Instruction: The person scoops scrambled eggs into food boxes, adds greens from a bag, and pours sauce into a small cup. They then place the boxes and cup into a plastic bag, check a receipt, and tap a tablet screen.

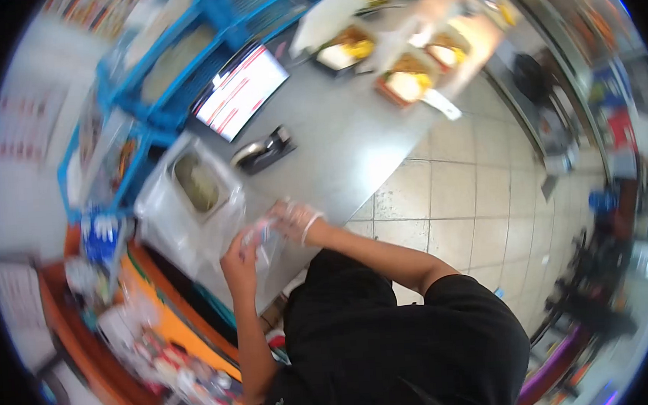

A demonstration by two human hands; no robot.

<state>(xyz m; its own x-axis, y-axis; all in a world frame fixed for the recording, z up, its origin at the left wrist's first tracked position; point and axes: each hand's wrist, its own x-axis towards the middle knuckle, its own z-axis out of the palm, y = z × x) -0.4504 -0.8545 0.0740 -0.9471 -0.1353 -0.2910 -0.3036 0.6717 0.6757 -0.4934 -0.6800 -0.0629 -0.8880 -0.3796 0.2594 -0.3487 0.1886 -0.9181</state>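
My left hand (238, 258) is bare and pinches a small pink-and-white item (258, 235), which is blurred. Close beside it, my right hand (295, 220) wears a clear plastic glove, and its fingers reach to the same item. Both hands are over the near edge of the steel counter (329, 169). Just beyond them lies a clear plastic bag (170, 227) spread around a metal container (198, 184) with pale green contents. A black tape dispenser (264, 150) stands on the counter past the container.
A lit screen (241, 91) leans before blue shelving (175, 70). Food trays (407, 81) with rice and yellow pieces sit at the counter's far end, a white-handled utensil (443, 105) beside them. Tiled floor (453, 187) lies right of the counter; an orange-and-brown ledge (175, 315) runs at the left.
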